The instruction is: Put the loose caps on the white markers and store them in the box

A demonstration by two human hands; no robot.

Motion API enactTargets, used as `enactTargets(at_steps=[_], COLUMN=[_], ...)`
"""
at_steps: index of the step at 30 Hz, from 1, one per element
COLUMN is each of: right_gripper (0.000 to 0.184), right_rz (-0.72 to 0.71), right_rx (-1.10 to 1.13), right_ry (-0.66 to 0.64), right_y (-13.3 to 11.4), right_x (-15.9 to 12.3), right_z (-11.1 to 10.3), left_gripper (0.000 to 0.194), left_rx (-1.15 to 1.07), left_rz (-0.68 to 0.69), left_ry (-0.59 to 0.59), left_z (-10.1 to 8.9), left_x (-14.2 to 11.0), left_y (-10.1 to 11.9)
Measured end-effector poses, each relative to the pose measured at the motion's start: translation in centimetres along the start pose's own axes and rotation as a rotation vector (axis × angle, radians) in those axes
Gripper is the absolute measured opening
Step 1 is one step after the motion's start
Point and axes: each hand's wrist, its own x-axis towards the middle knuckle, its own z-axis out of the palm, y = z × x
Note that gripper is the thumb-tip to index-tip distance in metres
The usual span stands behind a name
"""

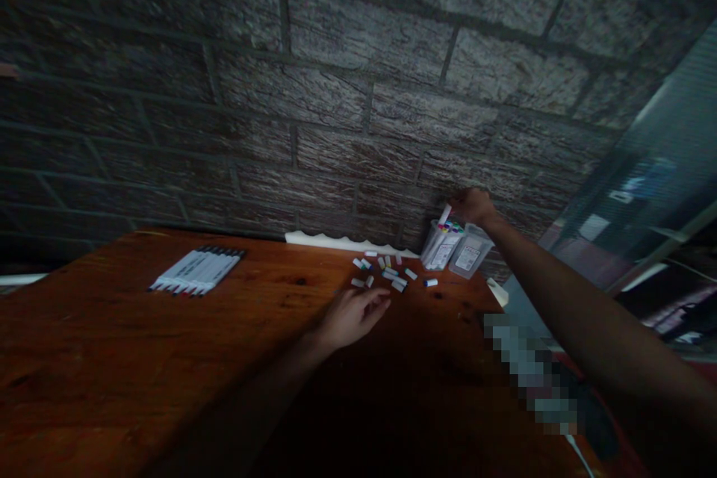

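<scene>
Right grip (473,205): at 1 to 2 o'clock from the left hand (centre of all clock positions below), fingers together on the upper end of a white pen (445,214), held tilted.
Left grip (355,317): low over the worktop, thumb and fingers slightly apart, with a visible gap between them.
Held pen: at 1 to 2 o'clock, its lower end at the mouth of the pen box (438,258); whether it has entered cannot be told.
Worktop (269,328): reddish-brown wood, grained and knotted, its far edge near the wall; deep shadow at 6 o'clock.
Wall (358,101): grey rectangular blocks, rough and streaked, with recessed joints, across 12 o'clock.
White strip (347,242): scalloped upper edge, along the wall side of the worktop.
Right of the room: pale, translucent panel (661,119) at 2 o'clock, slanting.
Pen box: clear, upright, labelled, packed with pens showing coloured ends.
Second box (471,254): clear, tapered, white-labelled, just beside the first at 2 o'clock.
Loose caps (390,275): short white cylinders, some with coloured ends, scattered at 1 o'clock.
Pen row (197,271): slim white barrels with dark upper ends, side by side at 9 to 10 o'clock.
</scene>
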Motion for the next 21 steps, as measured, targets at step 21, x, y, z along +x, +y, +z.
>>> enactTargets(at_steps=[21], right_gripper=[0.035], right_rz=[-0.091], right_rx=[-0.039], right_ry=[-0.242], right_y=[-1.1], right_x=[-0.6], right_z=[1.4], left_gripper=[0.029], left_rx=[0.019], left_rz=[-0.03], left_ry=[-0.025], left_z=[-0.1], left_x=[0.1], left_y=[0.1])
